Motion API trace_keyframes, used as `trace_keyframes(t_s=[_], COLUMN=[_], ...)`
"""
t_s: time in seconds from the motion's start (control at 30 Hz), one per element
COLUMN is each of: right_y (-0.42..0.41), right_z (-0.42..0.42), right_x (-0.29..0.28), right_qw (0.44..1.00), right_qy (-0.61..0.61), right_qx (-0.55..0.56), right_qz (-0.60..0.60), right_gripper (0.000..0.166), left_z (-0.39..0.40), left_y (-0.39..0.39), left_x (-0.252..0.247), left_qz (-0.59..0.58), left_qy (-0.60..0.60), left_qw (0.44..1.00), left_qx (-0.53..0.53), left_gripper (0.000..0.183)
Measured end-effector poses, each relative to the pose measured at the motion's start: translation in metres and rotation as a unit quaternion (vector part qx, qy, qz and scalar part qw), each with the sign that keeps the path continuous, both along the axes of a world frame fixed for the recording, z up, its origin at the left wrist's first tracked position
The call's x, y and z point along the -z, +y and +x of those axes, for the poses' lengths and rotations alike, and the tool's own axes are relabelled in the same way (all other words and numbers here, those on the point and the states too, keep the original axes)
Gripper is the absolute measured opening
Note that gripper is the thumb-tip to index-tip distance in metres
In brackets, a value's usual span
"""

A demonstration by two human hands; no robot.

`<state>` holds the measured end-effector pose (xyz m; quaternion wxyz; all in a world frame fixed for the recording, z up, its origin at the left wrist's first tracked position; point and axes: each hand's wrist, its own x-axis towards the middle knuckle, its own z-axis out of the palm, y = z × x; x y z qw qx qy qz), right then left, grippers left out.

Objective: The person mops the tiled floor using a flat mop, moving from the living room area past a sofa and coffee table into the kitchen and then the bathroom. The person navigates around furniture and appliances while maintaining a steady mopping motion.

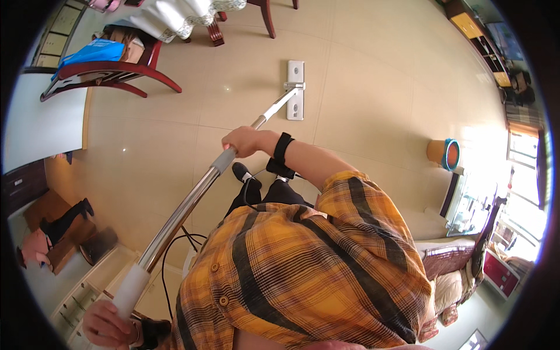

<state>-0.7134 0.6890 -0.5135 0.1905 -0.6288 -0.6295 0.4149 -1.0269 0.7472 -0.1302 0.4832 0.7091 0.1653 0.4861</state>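
Note:
A flat mop with a telescopic metal pole (183, 210) slants across the view, from lower left to upper middle. Its white rectangular mop head (295, 105) lies flat on the beige tiled floor (372, 87). My right hand (245, 141), with a black band at the wrist, is wrapped around the pole just above the grey collar (224, 160). At the lower left, my left hand (107, 323) closes on the white grip (131, 286) at the pole's upper end. My feet (247, 174) stand behind the mop head, partly covered by my arm.
A red wooden chair (113, 70) holding a blue bag (98, 50) stands upper left, beside a table with a white cloth (175, 17). A lined waste bin (442, 154) is at right, above a glass table (470, 212). Someone in pink (35, 247) appears at lower left.

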Motion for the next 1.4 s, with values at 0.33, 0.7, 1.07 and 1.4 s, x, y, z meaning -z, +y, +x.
trace_keyframes(t_s=[0.33,0.7,1.07,1.4], right_y=[0.041,-0.055,0.05,0.15], right_z=[-0.078,-0.043,-0.121,-0.186], right_x=[-0.039,-0.023,-0.01,-0.049], right_qw=[0.996,0.976,0.986,0.999], right_qy=[0.072,0.05,-0.118,-0.014], right_qx=[-0.045,0.198,0.058,-0.016], right_qz=[0.039,0.071,-0.099,0.039], right_gripper=[0.02,0.02,0.014,0.009], left_z=[-0.034,-0.011,-0.073,-0.116], left_y=[0.009,0.081,0.136,0.117], left_x=[-0.04,0.017,-0.024,-0.077], left_qz=[0.035,-0.07,-0.062,-0.021], left_qy=[-0.085,-0.153,0.003,0.061], left_qw=[0.983,0.801,0.777,0.883], left_qx=[0.159,0.575,0.626,0.464], left_gripper=[0.017,0.005,0.007,0.019])
